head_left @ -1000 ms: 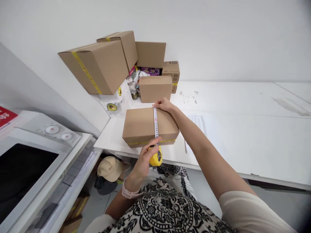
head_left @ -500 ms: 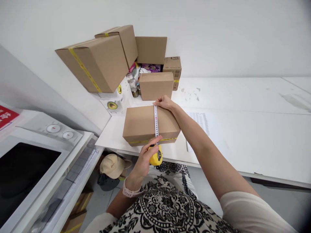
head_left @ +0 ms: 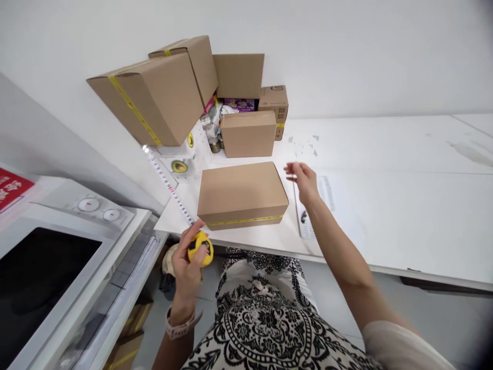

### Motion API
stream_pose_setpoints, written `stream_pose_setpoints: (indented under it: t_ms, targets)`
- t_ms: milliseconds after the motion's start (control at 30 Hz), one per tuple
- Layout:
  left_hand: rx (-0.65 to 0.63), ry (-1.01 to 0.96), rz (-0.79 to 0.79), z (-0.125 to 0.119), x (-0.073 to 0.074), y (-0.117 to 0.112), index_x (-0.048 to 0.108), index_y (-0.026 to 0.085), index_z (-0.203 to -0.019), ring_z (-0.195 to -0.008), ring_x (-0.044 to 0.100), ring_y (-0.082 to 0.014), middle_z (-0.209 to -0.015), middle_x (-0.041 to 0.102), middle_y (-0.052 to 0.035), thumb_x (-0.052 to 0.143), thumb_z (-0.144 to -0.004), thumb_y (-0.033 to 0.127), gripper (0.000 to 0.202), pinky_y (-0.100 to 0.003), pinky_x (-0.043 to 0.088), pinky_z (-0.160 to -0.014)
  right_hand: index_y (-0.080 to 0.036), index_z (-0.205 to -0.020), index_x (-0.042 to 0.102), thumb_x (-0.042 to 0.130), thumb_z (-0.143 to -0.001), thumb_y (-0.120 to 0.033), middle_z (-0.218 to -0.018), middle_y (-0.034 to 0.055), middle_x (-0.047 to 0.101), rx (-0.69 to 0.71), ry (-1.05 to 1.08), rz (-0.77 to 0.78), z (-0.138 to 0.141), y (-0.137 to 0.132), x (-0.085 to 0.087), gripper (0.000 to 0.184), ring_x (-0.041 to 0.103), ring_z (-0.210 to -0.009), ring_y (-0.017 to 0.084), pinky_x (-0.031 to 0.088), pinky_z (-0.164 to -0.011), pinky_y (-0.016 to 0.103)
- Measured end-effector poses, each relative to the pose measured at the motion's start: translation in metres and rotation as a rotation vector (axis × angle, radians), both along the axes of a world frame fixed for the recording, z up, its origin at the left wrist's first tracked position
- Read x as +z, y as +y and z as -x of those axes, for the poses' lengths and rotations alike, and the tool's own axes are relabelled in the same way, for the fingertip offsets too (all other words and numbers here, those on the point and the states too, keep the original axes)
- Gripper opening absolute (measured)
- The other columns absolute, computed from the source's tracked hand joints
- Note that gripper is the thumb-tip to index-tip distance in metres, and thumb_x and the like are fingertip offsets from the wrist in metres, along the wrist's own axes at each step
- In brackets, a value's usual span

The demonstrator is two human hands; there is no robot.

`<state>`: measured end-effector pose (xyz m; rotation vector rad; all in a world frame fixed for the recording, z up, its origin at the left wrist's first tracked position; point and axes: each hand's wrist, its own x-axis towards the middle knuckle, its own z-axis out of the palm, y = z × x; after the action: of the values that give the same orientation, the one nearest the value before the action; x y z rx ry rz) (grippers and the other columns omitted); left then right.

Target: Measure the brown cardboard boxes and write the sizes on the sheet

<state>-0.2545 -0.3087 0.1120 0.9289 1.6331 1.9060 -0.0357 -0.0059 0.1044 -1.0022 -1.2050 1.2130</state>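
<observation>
My left hand [head_left: 188, 259] is closed round a yellow tape measure [head_left: 205, 252] in front of the table's edge. Its white blade [head_left: 172, 191] sticks out up and to the left, clear of the box, with the tip near the avocado-printed carton. A closed brown cardboard box [head_left: 242, 191] with yellow tape along its front face lies on the white table. To the right of that box, my right hand [head_left: 303, 182] hovers with bent fingers apart and nothing in them. Printed sheets [head_left: 326, 198] and a small dark object [head_left: 304, 217] are below and beside it.
Large taped cartons [head_left: 165, 103] are stacked at the back left on an avocado-printed white carton [head_left: 181, 165]. A smaller brown box [head_left: 248, 134] and an open carton [head_left: 239, 77] stand behind. A white microwave [head_left: 57, 246] is at the left; a cap [head_left: 168, 261] sits under the table.
The tape blade has come off the box's top. My left hand has carried the tape measure left; my right hand has let go of the blade's end and moved right.
</observation>
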Motion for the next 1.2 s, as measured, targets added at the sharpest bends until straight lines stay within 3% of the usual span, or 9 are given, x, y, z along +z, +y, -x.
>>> stream_pose_setpoints:
  t_ms: [133,233,333,467,667,767,833,967,1200]
  targets:
    - [0.029,-0.283,-0.003,0.031,-0.03,0.005,0.078,0.019,-0.112,-0.083,0.068,-0.019,-0.12,0.072,-0.012,0.082,-0.064,0.034,0.05,-0.023,0.055,-0.065,-0.02,-0.101,0.072,0.059,-0.084,-0.068,-0.114,0.0134,0.073,0.032,-0.091,0.133,-0.033,-0.066,-0.048,0.052,0.066,-0.109,0.027,0.055,-0.092,0.045]
    - [-0.039,-0.424,-0.045,0.04,-0.04,0.018,0.08,0.017,-0.107,-0.082,0.069,-0.0196,-0.111,0.075,-0.0128,0.084,-0.058,0.036,0.053,-0.024,0.056,-0.065,-0.025,-0.127,0.067,0.046,-0.093,-0.069,-0.134,0.0117,0.066,0.231,-0.17,0.109,-0.034,-0.105,-0.064,0.06,0.059,-0.126,0.029,0.048,-0.105,0.05]
    - [-0.077,-0.452,-0.094,0.042,-0.03,0.026,0.08,0.016,-0.107,-0.086,0.069,-0.0212,-0.108,0.076,-0.0124,0.083,-0.058,0.036,0.052,-0.026,0.057,-0.069,-0.03,-0.143,0.056,0.047,-0.094,-0.066,-0.141,0.0101,0.06,0.322,-0.294,-0.033,-0.034,-0.13,-0.053,0.062,0.054,-0.13,0.03,0.048,-0.104,0.049]
    - [-0.115,-0.409,-0.182,0.047,0.005,0.031,0.08,0.016,-0.109,-0.091,0.07,-0.0223,-0.107,0.076,-0.0117,0.08,-0.06,0.037,0.053,-0.028,0.058,-0.077,-0.033,-0.151,0.046,0.061,-0.09,-0.057,-0.137,0.0114,0.058,0.22,-0.412,-0.248,-0.045,-0.142,-0.016,0.068,0.059,-0.11,0.028,0.057,-0.083,0.043]
    - [-0.17,-0.273,-0.188,0.033,0.051,0.039,0.08,0.016,-0.11,-0.086,0.072,-0.0229,-0.11,0.076,-0.0128,0.079,-0.062,0.036,0.051,-0.033,0.059,-0.082,-0.031,-0.144,0.052,0.061,-0.089,-0.056,-0.133,0.0121,0.056,-0.032,-0.45,-0.226,-0.044,-0.124,0.01,0.06,0.06,-0.088,0.021,0.056,-0.069,0.038]
    - [-0.225,-0.235,-0.16,0.008,0.063,0.03,0.08,0.019,-0.111,-0.087,0.073,-0.0246,-0.11,0.077,-0.0122,0.08,-0.065,0.034,0.048,-0.032,0.06,-0.077,-0.029,-0.14,0.053,0.058,-0.091,-0.055,-0.135,0.0123,0.057,-0.155,-0.442,-0.27,-0.038,-0.111,0.018,0.056,0.061,-0.093,0.022,0.056,-0.076,0.04]
    - [-0.372,-0.275,-0.093,-0.014,0.066,0.024,0.079,0.02,-0.113,-0.092,0.073,-0.0259,-0.113,0.076,-0.0122,0.079,-0.068,0.032,0.047,-0.033,0.061,-0.078,-0.029,-0.138,0.055,0.053,-0.094,-0.053,-0.135,0.0117,0.058,-0.2,-0.446,-0.349,-0.035,-0.103,0.028,0.05,0.061,-0.102,0.024,0.055,-0.085,0.044]
    - [-0.659,-0.486,0.141,-0.06,0.061,0.032,0.078,0.02,-0.116,-0.093,0.073,-0.0255,-0.12,0.073,-0.0134,0.075,-0.075,0.034,0.043,-0.037,0.06,-0.086,-0.031,-0.137,0.057,0.043,-0.101,-0.05,-0.136,0.0092,0.062,-0.055,-0.491,-0.521,-0.023,-0.077,0.058,0.044,0.056,-0.122,0.026,0.048,-0.101,0.049]
    - [-0.624,-0.629,0.208,-0.103,0.055,0.066,0.08,0.022,-0.109,-0.076,0.067,-0.0162,-0.124,0.07,-0.0102,0.08,-0.073,0.036,0.039,-0.035,0.063,-0.071,-0.022,-0.141,0.056,0.034,-0.103,-0.051,-0.139,0.0099,0.063,0.314,-0.738,-0.732,0.028,-0.013,0.072,0.053,0.053,-0.125,0.029,0.041,-0.108,0.05]
